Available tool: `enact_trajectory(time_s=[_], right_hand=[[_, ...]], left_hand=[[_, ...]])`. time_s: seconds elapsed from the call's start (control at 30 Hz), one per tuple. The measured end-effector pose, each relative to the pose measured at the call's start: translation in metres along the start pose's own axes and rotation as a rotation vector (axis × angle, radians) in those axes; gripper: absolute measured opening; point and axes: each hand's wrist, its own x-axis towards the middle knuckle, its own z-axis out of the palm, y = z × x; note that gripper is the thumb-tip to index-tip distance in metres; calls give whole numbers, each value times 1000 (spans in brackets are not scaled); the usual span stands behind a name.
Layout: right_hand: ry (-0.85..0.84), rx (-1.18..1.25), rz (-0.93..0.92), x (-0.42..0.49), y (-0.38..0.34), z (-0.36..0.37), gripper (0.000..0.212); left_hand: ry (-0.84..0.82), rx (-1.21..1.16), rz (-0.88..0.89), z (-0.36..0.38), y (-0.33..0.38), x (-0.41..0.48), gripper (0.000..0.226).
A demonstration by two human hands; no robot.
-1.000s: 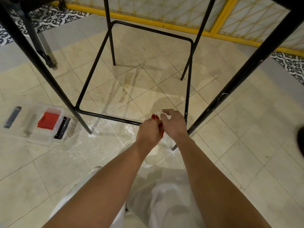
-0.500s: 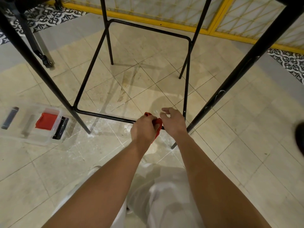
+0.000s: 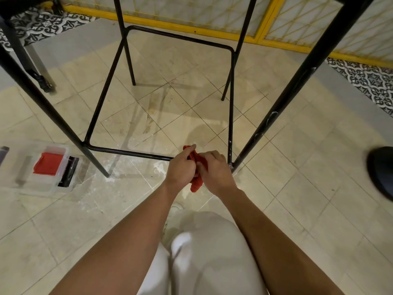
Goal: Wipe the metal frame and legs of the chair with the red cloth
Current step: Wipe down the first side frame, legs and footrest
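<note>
The chair's black metal frame stands over the tiled floor, with a low footrest bar (image 3: 127, 152) running across the near side and four slanted legs, the near right leg (image 3: 282, 101) streaked with white marks. A crumpled red cloth (image 3: 196, 173) is bunched on the right part of that near bar. My left hand (image 3: 180, 167) grips the cloth from the left. Against it from the right, my right hand (image 3: 214, 170) curls its fingers round the same cloth, close to the near right corner of the frame.
A clear plastic box (image 3: 44, 184) with a red item (image 3: 47, 163) and a black tool lies on the floor at the left. A yellow-framed mesh partition (image 3: 212, 28) runs along the back. Another dark leg (image 3: 32, 64) stands far left, a dark object (image 3: 380, 169) at the right edge.
My right hand, earlier half open beside the cloth, has closed onto it. Both hands now hold the cloth together on the near bar, and more cloth hangs below them.
</note>
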Motion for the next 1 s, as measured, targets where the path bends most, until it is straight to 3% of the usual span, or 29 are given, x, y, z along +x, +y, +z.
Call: enact_trajectory(time_s=[0.3, 0.4, 0.53, 0.73, 0.93, 1.0], right_hand=[[7, -88, -112, 3, -9, 9, 52], [48, -101, -155, 7, -9, 14, 59], [139, -87, -202, 3, -8, 22, 45], [235, -145, -292, -4, 8, 29, 42], [261, -239, -211, -13, 26, 28, 54], [197, -115, -141, -17, 31, 25, 42]], left_hand=[[48, -169, -55, -7, 6, -2, 53], [52, -84, -34, -10, 7, 2, 55], [70, 57, -20, -14, 9, 3, 54], [125, 280, 47, -16, 16, 0, 50], [194, 229, 25, -28, 16, 6, 50], [202, 197, 26, -30, 16, 7, 50]])
